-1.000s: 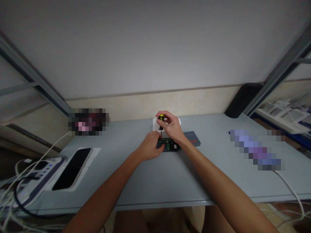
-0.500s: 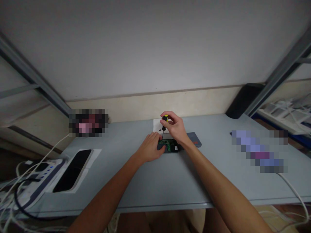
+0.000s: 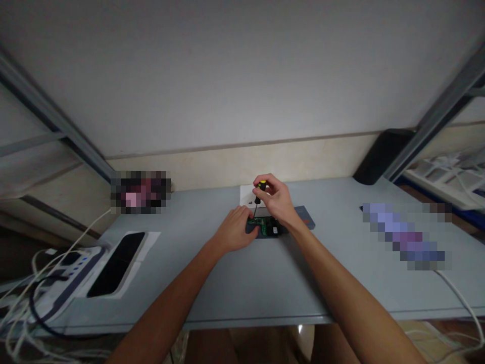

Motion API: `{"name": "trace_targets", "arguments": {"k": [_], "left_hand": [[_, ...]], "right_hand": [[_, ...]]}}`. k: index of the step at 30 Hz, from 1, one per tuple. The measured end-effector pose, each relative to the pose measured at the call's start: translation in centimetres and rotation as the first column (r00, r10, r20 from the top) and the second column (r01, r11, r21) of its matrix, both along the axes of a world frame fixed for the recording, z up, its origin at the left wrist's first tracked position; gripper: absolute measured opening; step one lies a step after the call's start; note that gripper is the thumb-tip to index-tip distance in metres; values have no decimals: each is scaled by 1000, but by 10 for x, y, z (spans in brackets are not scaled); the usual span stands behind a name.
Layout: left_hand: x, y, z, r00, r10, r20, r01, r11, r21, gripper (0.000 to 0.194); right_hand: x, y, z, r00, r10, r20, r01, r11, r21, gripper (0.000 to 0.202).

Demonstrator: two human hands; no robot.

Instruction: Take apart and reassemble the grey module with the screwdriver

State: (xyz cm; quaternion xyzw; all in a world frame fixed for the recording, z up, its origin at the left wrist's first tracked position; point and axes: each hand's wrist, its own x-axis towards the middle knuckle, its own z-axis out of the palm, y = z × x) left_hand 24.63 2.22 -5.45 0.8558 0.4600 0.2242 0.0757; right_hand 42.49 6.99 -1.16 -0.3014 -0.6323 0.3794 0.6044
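Note:
My right hand (image 3: 276, 198) is closed round a black and yellow screwdriver (image 3: 258, 195), whose thin shaft points down at a green circuit board. The board belongs to a dark, opened device (image 3: 272, 230) lying on the grey table. My left hand (image 3: 235, 228) grips the device's left end, thumb at the near side and fingers at the far side. Behind the device lies a white paper (image 3: 245, 194) with small dark bits on it. A dark grey flat piece (image 3: 305, 217) lies to the right, partly behind my right wrist.
A phone (image 3: 117, 264) lies on white paper at the left, beside a power strip (image 3: 70, 283) with cables. A black cylinder (image 3: 382, 156) stands at the back right. Blurred-out items (image 3: 142, 192) sit at the back left, others (image 3: 405, 235) at the right.
The screwdriver's handle leans slightly more to the right, with my right hand shifted a little that way. My left hand still holds the device. The whole view has shifted slightly.

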Motion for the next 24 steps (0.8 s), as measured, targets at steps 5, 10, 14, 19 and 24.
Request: {"name": "trace_targets", "arguments": {"k": [5, 10, 14, 19, 24], "left_hand": [[-1, 1, -2, 1000, 11, -2, -11, 1000, 9, 19], [0, 1, -1, 1000, 11, -5, -11, 1000, 11, 20], [1, 0, 1, 1000, 5, -2, -5, 1000, 13, 16], [1, 1, 0, 1000, 14, -10, -13, 1000, 11, 19], [0, 2, 1, 999, 14, -38, -14, 1000, 16, 19]], "right_hand": [[10, 1, 1, 991, 127, -45, -128, 992, -24, 21], [15, -2, 3, 999, 43, 5, -43, 999, -28, 18], [15, 0, 3, 999, 20, 44, -20, 1000, 1, 19], [15, 1, 3, 990, 142, 13, -142, 990, -20, 27], [15, -3, 6, 998, -3, 67, 1, 999, 34, 14]]}}
